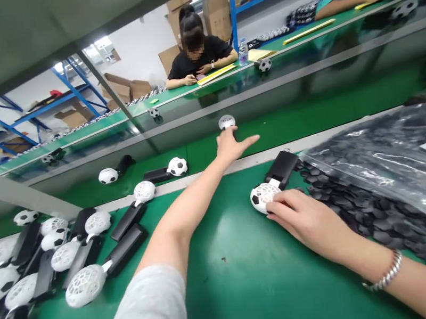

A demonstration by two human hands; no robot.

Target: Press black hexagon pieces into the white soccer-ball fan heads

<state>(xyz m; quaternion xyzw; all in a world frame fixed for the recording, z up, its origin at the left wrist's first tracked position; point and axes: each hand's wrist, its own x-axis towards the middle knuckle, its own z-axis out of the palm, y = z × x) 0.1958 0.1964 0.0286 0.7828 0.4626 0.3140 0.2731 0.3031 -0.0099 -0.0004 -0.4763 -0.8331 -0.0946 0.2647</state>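
Note:
My left hand (231, 146) reaches out over the green belt, thumb stretched to the right and fingers apart, right beside a white ball piece (226, 122). Whether the fingertips touch that piece is hard to see. On the right, my right hand (300, 215) grips a black-and-white football piece (263, 196) joined to a black handle (282, 168). This piece rests at the edge of a heap of small black patches (363, 216). Some of its openwork side shows white, without black patches.
Several ball pieces with black handles (85, 285) crowd the left of the green table (227, 297). A clear plastic bag (394, 157) lies at right. More pieces (177, 166) sit on the belt. Across it are a person in black (199, 56), a bottle (243, 52) and another person's arm (350, 2).

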